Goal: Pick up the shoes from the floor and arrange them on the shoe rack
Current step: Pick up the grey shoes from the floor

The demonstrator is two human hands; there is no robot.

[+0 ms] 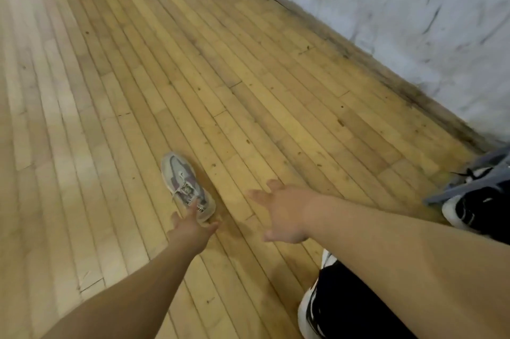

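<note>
A pale grey and mauve sneaker (183,181) lies alone on the wooden floor (248,62), toe pointing away from me. My left hand (193,225) stretches towards its heel with fingers spread, a fingertip overlapping the heel end; contact is unclear in the blur. My right hand (284,214) hovers to the right of the sneaker, fingers straight and spread, holding nothing. No shoe rack is in view.
A scuffed white wall (414,21) runs along the floor's right side. At the right edge lies grey fabric (474,178) beside black and white shoes (469,209). My own black and white shoe (311,311) shows at the bottom under my right forearm.
</note>
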